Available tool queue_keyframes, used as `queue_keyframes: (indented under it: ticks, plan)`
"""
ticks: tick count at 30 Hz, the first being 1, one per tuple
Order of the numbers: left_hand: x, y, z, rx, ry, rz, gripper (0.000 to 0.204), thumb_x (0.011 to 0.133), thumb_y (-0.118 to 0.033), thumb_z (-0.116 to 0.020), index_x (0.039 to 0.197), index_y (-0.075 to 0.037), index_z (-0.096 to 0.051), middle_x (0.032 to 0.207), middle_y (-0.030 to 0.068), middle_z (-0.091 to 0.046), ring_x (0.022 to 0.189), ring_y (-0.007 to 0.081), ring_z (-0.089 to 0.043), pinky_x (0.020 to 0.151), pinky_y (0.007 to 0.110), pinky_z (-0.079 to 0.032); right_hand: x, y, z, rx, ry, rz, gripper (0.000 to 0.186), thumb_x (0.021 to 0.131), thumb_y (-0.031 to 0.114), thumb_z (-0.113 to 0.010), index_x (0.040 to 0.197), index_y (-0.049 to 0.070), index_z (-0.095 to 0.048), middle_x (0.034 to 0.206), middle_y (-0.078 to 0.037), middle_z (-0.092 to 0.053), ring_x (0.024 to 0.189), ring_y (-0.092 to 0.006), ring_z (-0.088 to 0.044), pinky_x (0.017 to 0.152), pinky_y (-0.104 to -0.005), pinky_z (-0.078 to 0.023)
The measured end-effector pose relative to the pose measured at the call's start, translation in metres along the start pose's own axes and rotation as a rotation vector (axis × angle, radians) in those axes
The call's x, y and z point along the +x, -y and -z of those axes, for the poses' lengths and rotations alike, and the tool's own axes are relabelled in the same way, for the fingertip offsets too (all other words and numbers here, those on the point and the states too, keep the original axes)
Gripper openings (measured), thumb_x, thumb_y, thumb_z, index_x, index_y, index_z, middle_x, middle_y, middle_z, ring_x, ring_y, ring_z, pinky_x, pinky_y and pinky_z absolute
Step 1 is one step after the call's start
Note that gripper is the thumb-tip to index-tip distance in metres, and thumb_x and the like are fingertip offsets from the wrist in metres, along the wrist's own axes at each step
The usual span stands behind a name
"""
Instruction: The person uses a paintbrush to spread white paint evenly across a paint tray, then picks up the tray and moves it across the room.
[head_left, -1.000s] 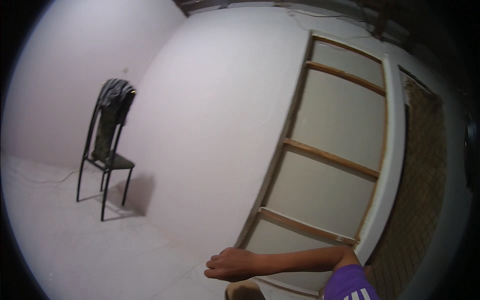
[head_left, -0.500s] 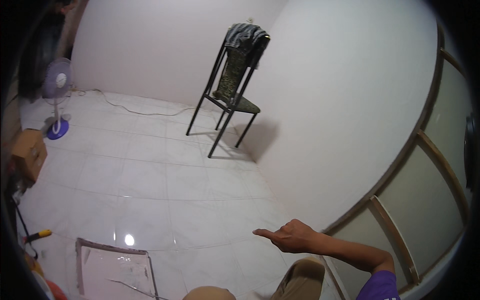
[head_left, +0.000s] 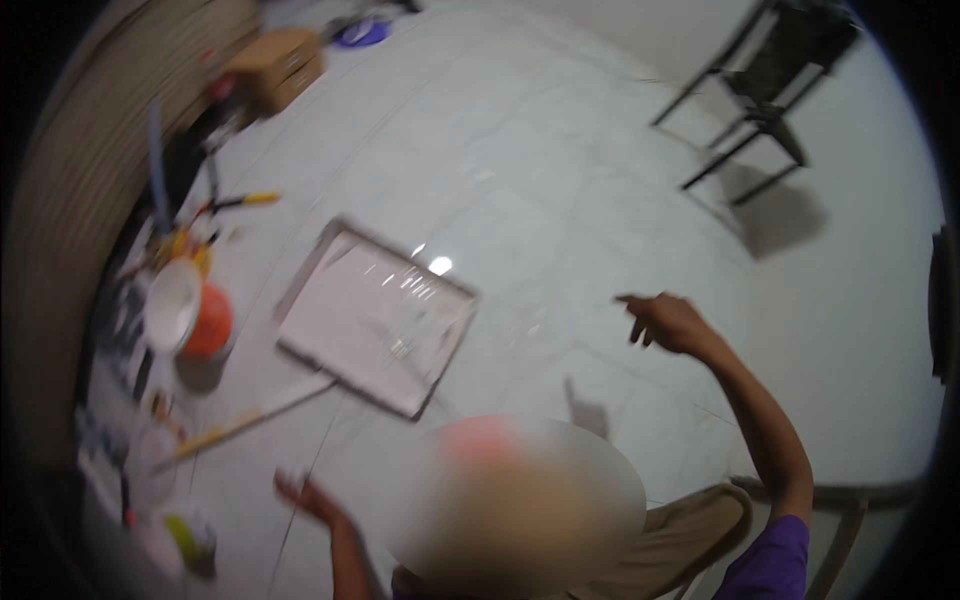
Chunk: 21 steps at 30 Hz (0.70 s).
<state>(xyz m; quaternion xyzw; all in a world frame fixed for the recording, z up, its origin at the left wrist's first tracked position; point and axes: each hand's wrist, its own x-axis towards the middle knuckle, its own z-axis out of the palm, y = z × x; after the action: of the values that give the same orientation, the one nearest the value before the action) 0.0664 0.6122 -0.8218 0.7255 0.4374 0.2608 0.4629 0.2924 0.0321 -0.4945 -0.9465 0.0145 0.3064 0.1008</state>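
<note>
My right hand (head_left: 665,322) hovers over the white tiled floor with its index finger stretched out and the other fingers hanging loosely apart. Nothing is in it. My left hand (head_left: 308,497), slightly smeared by motion, is low on the left with its fingers apart and no object visible in it. Between and beyond the two hands lies a shallow rectangular tray (head_left: 365,310) with a pale pinkish, glossy inside. A yellow-handled tool with a thin rod (head_left: 240,425) lies near my left hand, its rod reaching the tray's near edge. A blurred patch hides the lower middle.
An orange and white bucket (head_left: 208,320) stands left of the tray among cluttered tools. Beyond are a yellow-and-black handled tool (head_left: 250,199), a cardboard box (head_left: 280,70) and a purple fan base (head_left: 362,33). A dark chair (head_left: 765,105) stands at the far right by the wall.
The view has swung down and left, bringing the whole tray and the bucket into sight. My left hand has come into view. My right hand's curled fingers have loosened.
</note>
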Motion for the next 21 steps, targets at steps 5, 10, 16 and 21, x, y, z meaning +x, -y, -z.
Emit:
queue_keyframes:
  ticks: [5, 10, 16, 21]
  plan:
    - [0.006, -0.126, -0.067, -0.077, 0.346, 0.009, 0.056, 0.098, -0.020, -0.066, 0.147, -0.012, -0.041, 0.128, 0.0118, -0.055, 0.106, 0.0196, -0.059, 0.081, 0.033, -0.053, 0.131, 0.060, -0.010, 0.356, -0.095, 0.084, 0.054, 0.106, 0.050, -0.044, 0.132, 0.007, -0.064, 0.104, -0.014, -0.076, 0.089, -0.0233, -0.074, 0.077, -0.0360, -0.056]
    - [-0.001, -0.174, -0.099, 0.026, 0.606, 0.279, 0.074, 0.098, -0.040, -0.067, 0.154, -0.009, -0.029, 0.100, 0.0132, -0.066, 0.079, 0.0182, -0.066, 0.061, 0.030, -0.056, 0.233, 0.094, -0.084, 0.493, -0.134, 0.305, 0.057, 0.103, 0.050, -0.050, 0.134, 0.003, -0.060, 0.127, -0.021, -0.068, 0.119, -0.0358, -0.064, 0.102, -0.0417, -0.049]
    - [-0.030, -0.180, -0.129, -0.013, 0.800, 0.384, 0.089, 0.098, -0.030, -0.067, 0.160, -0.003, -0.009, 0.105, 0.0192, -0.064, 0.090, 0.0232, -0.069, 0.067, 0.035, -0.062, 0.296, 0.106, -0.149, 0.729, -0.061, 0.419, 0.052, 0.105, 0.043, -0.046, 0.136, 0.005, -0.060, 0.129, -0.022, -0.067, 0.122, -0.0346, -0.063, 0.104, -0.0400, -0.047]
    - [-0.030, -0.176, -0.142, -0.089, 0.778, 0.390, 0.087, 0.098, -0.020, -0.064, 0.160, -0.004, -0.005, 0.119, 0.0254, -0.060, 0.098, 0.0298, -0.067, 0.070, 0.036, -0.063, 0.303, 0.133, -0.143, 0.659, -0.034, 0.405, 0.053, 0.104, 0.042, -0.045, 0.135, 0.002, -0.060, 0.128, -0.021, -0.068, 0.122, -0.0344, -0.063, 0.105, -0.0392, -0.047]
